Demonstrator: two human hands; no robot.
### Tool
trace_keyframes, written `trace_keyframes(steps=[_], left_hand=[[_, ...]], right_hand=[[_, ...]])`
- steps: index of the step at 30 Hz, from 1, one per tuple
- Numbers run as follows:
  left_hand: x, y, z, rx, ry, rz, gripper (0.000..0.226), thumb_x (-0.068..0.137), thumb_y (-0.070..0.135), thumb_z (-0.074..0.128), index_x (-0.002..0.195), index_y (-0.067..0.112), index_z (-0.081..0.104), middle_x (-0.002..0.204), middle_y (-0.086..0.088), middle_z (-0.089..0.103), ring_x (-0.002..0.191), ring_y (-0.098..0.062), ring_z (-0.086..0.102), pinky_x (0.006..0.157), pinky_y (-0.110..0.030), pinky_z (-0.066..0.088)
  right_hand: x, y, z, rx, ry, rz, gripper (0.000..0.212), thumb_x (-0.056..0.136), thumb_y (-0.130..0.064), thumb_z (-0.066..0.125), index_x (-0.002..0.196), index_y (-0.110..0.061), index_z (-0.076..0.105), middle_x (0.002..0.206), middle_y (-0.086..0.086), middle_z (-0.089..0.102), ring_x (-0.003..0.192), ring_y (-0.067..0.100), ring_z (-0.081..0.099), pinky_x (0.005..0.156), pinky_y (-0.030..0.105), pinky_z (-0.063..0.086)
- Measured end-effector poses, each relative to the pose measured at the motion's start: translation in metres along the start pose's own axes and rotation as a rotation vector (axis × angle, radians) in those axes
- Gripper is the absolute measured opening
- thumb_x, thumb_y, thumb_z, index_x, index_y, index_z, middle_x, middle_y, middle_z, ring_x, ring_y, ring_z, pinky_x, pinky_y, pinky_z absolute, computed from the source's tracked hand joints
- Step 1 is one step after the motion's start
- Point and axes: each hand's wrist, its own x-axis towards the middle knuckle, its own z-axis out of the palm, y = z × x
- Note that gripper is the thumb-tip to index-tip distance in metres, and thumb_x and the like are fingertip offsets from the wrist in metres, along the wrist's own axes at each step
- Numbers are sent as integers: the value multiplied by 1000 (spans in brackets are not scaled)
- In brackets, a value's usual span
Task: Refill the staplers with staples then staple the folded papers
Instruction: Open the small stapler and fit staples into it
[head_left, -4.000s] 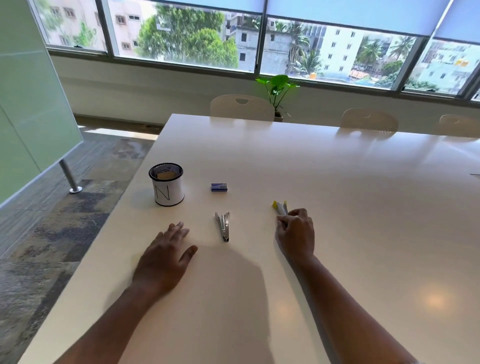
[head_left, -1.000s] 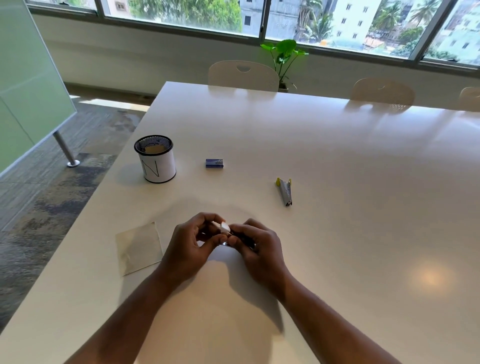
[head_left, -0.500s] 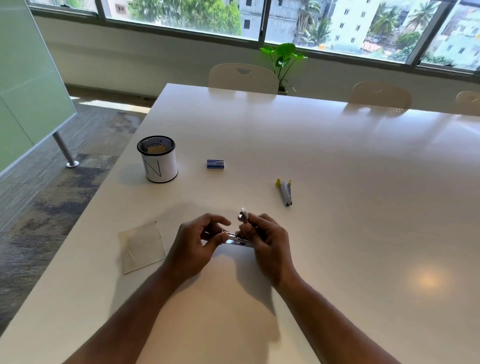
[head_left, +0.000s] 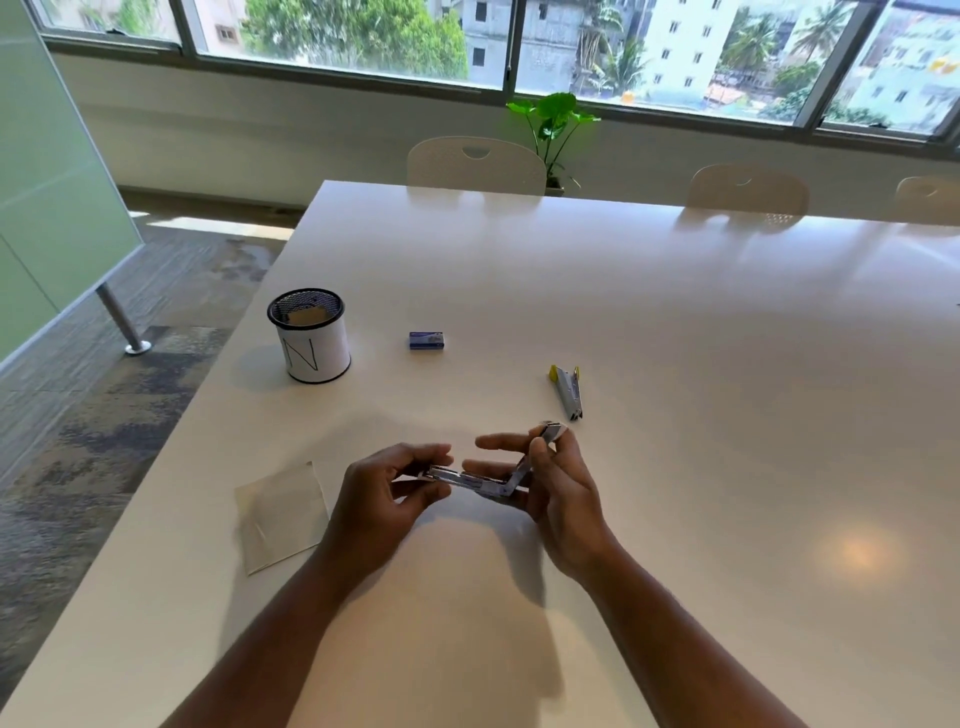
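A small silver stapler is held above the white surface, hinged open: its base runs nearly level while the top arm stands up at an angle at the right end, its metal tip uppermost. The left hand pinches the left end of the base between thumb and fingers, closed on it. The right hand cradles the hinge end, thumb against the raised arm, with the index finger extended and not touching the metal. Whether staples lie in the open channel cannot be told. A second stapler, grey with a yellow end, lies closed on the surface beyond and right of the held stapler, apart from both hands. A small blue staple box lies further beyond the held stapler, slightly left. A mesh cup marked "N" stands left of that box. One folded paper lies flat left of the held stapler, just beside the left wrist.
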Motion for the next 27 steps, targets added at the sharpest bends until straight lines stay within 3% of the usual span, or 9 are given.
trace_keyframes(steps=[5,9,13,19,22,25,27], left_hand=[[2,0,1,54,-23,15,39,81,8,83,117,20,75,104,11,77,95,-2,73,86,-18,58],[0,-1,0,8,-18,-15,37,78,10,86,110,26,76,96,14,78,91,-10,75,83,-20,59],[-1,-3,-2,-123,40,-48,44,73,1,88,105,28,78,96,5,80,90,-18,77,85,-27,61],[-2,-5,-2,-196,81,-56,51,69,-1,89,107,32,79,95,2,81,89,-20,78,88,-30,61],[-2,-5,-2,-208,110,-41,49,68,0,89,105,31,80,95,2,81,88,-20,79,87,-30,61],[-3,-2,-1,-207,124,-37,49,67,1,89,104,33,81,94,2,81,87,-20,79,87,-30,61],[-3,-1,0,-202,126,-52,50,67,-2,89,101,33,82,94,2,81,88,-20,79,88,-33,61]], right_hand=[[2,-4,-3,228,-13,30,14,107,-27,36,110,-15,43,129,31,67,113,51,70,98,62,56],[4,-7,-2,397,23,24,15,87,-18,55,100,-11,51,117,32,68,108,47,71,89,60,59],[7,-7,-4,412,93,17,19,80,-8,53,99,-9,56,110,26,68,102,39,73,86,56,60],[8,-6,-8,333,249,-111,14,83,-15,58,93,-14,68,94,13,71,85,26,73,80,47,63],[9,-4,-13,125,385,-220,11,83,-17,60,92,-14,67,90,9,69,83,22,68,82,42,57],[7,1,-14,-402,495,-448,16,85,-26,67,94,-13,63,91,-1,69,86,20,64,83,42,51],[4,5,-11,-785,427,-652,15,90,-31,68,96,-18,63,95,-5,68,92,18,66,83,43,53]])
